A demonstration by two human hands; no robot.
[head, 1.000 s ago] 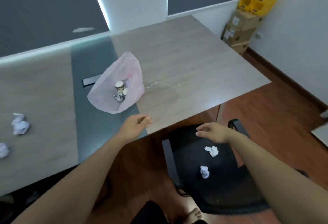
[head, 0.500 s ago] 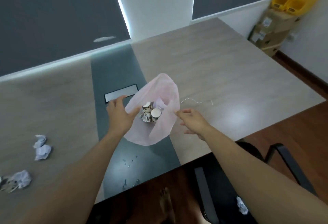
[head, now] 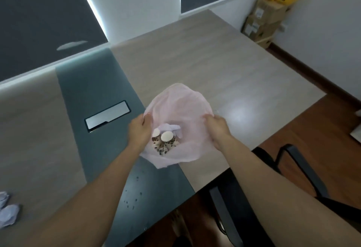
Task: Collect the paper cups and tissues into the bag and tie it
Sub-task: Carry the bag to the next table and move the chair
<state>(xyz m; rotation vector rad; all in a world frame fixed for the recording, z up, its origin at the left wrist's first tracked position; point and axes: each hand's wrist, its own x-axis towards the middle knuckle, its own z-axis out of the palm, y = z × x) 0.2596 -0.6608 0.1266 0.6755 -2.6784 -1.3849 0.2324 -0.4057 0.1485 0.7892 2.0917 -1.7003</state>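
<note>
1. Now left hand (head: 139,132) and right hand (head: 216,127) clamp fingers on the bag (head: 181,106) rim, at 9 and 3 o'clock, on the tabletop (head: 214,61)
2. Likely flimsy, light film; gather it at the rim

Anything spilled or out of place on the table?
Dark specks lie scattered on the table's dark strip, nearer the person than the pink bag, like a spill. Crumpled tissues sit at far left, outside the bag.

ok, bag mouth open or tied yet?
Open, untied. Left hand and right hand spread the rim of the pink bag; paper cups show inside.
</note>
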